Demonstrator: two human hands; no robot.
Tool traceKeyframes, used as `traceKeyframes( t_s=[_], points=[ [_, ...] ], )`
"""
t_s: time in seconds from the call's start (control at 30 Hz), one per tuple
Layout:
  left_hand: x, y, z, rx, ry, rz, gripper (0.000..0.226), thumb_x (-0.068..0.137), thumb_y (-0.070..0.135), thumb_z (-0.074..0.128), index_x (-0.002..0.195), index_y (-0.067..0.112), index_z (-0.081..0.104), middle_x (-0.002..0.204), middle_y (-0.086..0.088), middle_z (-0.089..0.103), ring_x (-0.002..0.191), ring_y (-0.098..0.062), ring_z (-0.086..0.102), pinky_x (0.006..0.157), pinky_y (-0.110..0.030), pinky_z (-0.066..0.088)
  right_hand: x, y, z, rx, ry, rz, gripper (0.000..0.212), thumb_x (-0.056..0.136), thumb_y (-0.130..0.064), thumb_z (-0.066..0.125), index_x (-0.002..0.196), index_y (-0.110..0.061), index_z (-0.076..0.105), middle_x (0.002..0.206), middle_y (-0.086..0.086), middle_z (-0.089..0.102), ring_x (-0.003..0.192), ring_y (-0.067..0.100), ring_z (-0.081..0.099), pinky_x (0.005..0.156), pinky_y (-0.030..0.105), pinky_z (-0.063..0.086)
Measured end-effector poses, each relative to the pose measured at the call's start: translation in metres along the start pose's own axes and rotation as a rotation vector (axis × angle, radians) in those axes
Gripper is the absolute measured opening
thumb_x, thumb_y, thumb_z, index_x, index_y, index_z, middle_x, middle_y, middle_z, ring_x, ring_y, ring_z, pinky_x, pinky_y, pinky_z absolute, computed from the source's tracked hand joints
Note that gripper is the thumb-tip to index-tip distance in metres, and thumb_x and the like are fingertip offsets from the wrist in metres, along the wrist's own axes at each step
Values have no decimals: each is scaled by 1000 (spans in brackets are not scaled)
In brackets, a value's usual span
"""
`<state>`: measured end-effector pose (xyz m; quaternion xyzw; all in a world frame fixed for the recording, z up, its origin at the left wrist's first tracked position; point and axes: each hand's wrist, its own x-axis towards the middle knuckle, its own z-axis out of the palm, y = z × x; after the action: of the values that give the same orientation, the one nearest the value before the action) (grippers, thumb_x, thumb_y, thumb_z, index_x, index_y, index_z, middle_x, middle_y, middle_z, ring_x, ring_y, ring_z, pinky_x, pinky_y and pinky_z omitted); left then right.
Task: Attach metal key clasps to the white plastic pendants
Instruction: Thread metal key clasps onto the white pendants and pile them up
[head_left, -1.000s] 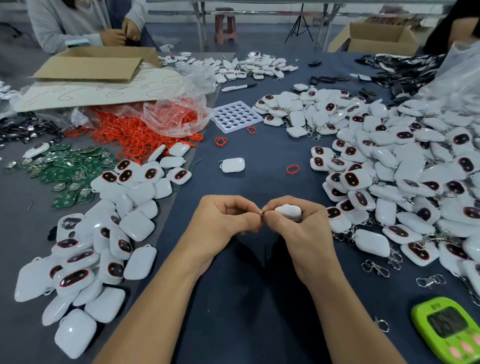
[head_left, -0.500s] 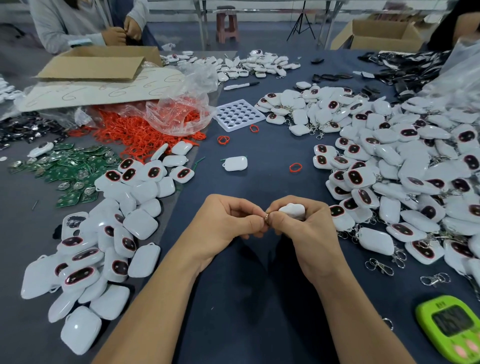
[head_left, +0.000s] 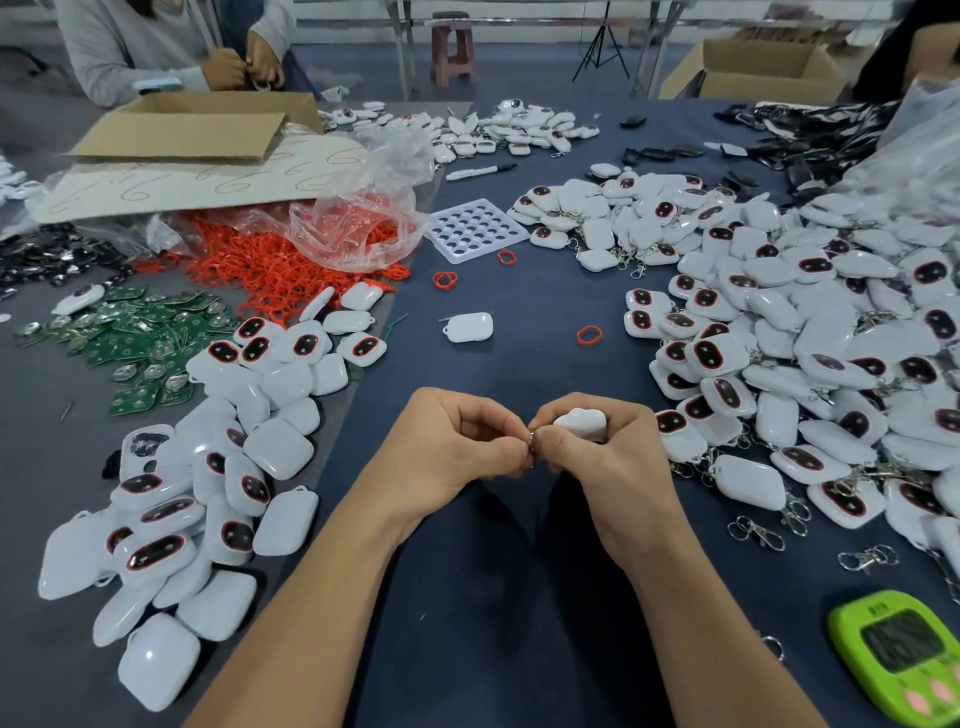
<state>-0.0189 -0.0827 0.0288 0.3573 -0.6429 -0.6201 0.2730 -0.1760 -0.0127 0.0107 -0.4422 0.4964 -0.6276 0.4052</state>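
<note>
My right hand (head_left: 605, 460) grips a white plastic pendant (head_left: 582, 422) above the dark blue table. My left hand (head_left: 452, 447) pinches a small metal key clasp ring (head_left: 531, 439) right at the pendant's left edge; the two hands touch there. Most of the clasp is hidden by fingers. A pile of white pendants without clasps (head_left: 208, 478) lies to my left. To my right spreads a big heap of pendants with clasps fitted (head_left: 789, 332). Loose metal clasps (head_left: 756, 531) lie near my right forearm.
A lone white pendant (head_left: 467, 327) and red rubber rings (head_left: 589, 335) lie ahead of my hands. Green circuit boards (head_left: 130, 338), a red ring pile (head_left: 270, 265), a white tray (head_left: 470, 228) and a cardboard box (head_left: 197, 127) sit far left. A green timer (head_left: 904, 654) is near right. Another person (head_left: 156, 47) works opposite.
My hands stay together on the pendant and clasp, with only slight finger shifts at the ring. The view has tilted a little.
</note>
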Motion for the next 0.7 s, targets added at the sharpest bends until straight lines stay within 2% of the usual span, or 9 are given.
traceKeyframes(
  t_s=[0.2, 0.33, 0.47, 0.53, 0.57, 0.63, 0.7],
  points=[
    [1, -3, 1, 20, 1, 10, 9, 68, 14, 75, 73, 20, 79, 74, -9, 77, 67, -15, 74, 62, -18, 53, 0, 0, 0, -1, -1, -10, 16, 74, 5, 64, 68, -7, 73, 64, 5, 68, 57, 10, 64, 57, 18, 49],
    [2, -5, 4, 78, 55, 38, 16, 58, 29, 72, 70, 21, 78, 72, -9, 76, 68, -19, 73, 70, -32, 60, -1, 1, 0, -11, -13, -10, 17, 74, 5, 64, 67, -8, 73, 64, 5, 68, 59, 10, 63, 58, 18, 49],
    [2, -4, 6, 133, 122, 40, 15, 58, 31, 68, 68, 23, 76, 68, -5, 75, 63, -17, 71, 70, -40, 59, -1, 1, 0, -74, -1, 4, 14, 76, -1, 68, 69, -13, 74, 67, 5, 68, 63, 11, 60, 60, 22, 48],
    [2, -5, 7, 185, 256, 58, 11, 61, 30, 68, 68, 26, 75, 62, 0, 73, 57, -13, 66, 63, -37, 58, -1, 2, 2, -129, 46, 33, 6, 77, -12, 72, 71, -14, 73, 69, 10, 66, 64, 12, 56, 61, 27, 47],
    [3, -6, 6, 255, 363, 64, 9, 62, 31, 68, 68, 30, 74, 58, 5, 70, 52, -8, 61, 58, -30, 53, -1, 3, 3, -150, 72, 53, 6, 78, -18, 73, 74, -15, 72, 71, 14, 64, 64, 14, 54, 61, 31, 46],
    [4, -9, 3, 540, 578, 36, 4, 65, 37, 67, 67, 38, 70, 58, 20, 65, 51, 0, 57, 55, -19, 42, 0, 4, 5, -172, 107, 93, 10, 78, -28, 72, 81, -18, 69, 75, 18, 63, 64, 18, 51, 61, 36, 44],
    [4, -10, 3, 808, 639, -19, 3, 73, 44, 66, 71, 42, 65, 62, 29, 62, 60, 4, 57, 58, -17, 35, 1, 6, 6, -186, 126, 118, 13, 76, -30, 65, 87, -25, 61, 78, 12, 67, 64, 17, 53, 58, 31, 44]
  ],
)
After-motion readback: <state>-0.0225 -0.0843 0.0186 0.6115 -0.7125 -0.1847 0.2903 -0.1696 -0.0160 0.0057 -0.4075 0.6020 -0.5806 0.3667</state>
